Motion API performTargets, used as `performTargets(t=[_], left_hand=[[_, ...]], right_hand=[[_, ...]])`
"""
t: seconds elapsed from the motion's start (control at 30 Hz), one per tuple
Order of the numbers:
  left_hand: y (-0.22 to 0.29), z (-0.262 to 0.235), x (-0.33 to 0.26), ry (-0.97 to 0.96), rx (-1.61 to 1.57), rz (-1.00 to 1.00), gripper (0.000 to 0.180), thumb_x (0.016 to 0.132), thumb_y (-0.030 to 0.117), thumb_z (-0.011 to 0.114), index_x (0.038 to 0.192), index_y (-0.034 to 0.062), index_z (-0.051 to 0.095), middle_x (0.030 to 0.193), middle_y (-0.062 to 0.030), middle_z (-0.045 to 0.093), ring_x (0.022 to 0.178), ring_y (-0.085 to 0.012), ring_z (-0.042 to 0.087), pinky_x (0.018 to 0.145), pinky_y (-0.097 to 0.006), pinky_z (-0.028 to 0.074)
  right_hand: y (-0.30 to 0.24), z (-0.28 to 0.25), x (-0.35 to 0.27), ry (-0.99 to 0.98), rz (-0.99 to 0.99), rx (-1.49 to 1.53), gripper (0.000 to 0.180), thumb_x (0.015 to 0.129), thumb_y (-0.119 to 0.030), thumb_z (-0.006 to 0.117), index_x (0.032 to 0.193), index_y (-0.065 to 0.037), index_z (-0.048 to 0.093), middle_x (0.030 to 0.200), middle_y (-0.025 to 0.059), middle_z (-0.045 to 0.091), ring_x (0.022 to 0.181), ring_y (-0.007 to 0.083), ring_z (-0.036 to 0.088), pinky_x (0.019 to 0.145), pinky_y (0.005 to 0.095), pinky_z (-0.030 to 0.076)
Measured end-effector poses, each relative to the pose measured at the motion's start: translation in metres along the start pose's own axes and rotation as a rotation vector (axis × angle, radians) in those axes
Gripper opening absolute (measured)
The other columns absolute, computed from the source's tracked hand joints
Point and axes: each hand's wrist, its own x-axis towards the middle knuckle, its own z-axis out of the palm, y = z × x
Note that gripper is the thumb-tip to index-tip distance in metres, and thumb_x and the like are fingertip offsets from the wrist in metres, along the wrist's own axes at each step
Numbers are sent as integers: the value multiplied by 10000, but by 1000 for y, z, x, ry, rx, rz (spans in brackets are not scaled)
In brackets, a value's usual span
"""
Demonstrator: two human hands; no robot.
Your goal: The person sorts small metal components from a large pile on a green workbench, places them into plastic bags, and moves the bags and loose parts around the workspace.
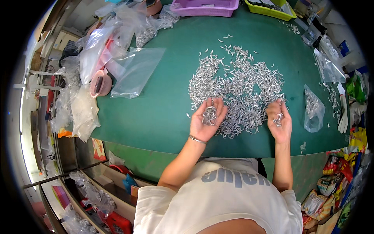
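A person's white-shirted shoulders are seen from above at 6 o'clock, with both bare forearms reaching up onto a green desk (163,117). The left hand (207,119) is held palm up and cupped, with a small heap of shiny curved metal clips (209,115) cradled in it; the fingers are curled loosely around the heap, apparently so that nothing spills. A thin bracelet is worn at that wrist. At 3 o'clock from it, the right hand (279,121) is turned partly palm up, and a few more clips are pinched between its fingertips, which lie at the near edge of the main pile.

Just beyond both hands, toward 12 o'clock, a wide loose pile of clips (237,84) is spread thin over the desk, probably so that single pieces can be picked out. Stray pieces are scattered at its far edge.

At 3 o'clock from the pile, a small clear bag with clips inside (313,109) is lying near the desk's right edge, beside a white glove (343,117). At 9 o'clock, an empty clear plastic bag (136,72) is laid flat, and a pink tape roll (100,84) is seen beside crumpled bags, some with metal parts in them.

Farthest off, at 12 o'clock, a purple basket (204,7) and a yellow-green tray (270,9) are set along the desk's far edge.
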Motion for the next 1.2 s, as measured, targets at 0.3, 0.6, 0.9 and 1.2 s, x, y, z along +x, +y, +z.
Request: performTargets(t=[0.3,0.6,0.9,1.2], left_hand=[[-9,-14,-9,21,341,-166,177,925,195,447,943,44,539,651,24,344,507,-48,298,343,-156,247],[-32,-23,-16,184,642,-333,322,917,258,459,1098,-3,513,745,-19,519,628,-75,482,387,-152,349],[-50,-26,-11,150,904,-379,320,909,204,466,1140,-12,508,1055,-128,593,791,-123,600,483,-175,473],[-63,-6,-13,290,897,-350,359,917,270,454,1104,-29,521,963,-117,621,731,-127,599,462,-172,466]], right_hand=[[46,-18,-5,-164,-893,-2505,123,717,-96,671,836,-73,653,631,67,538,534,228,555,473,333,418],[30,-22,-6,33,-691,-1909,61,751,-37,627,800,-1,617,699,110,608,539,175,542,502,272,422],[42,-18,-16,44,-904,-2071,59,750,-14,625,786,30,608,639,100,570,506,147,503,474,275,389],[44,-10,-25,-17,-640,-1937,53,735,-7,630,773,28,617,628,84,577,509,107,490,477,252,389]])
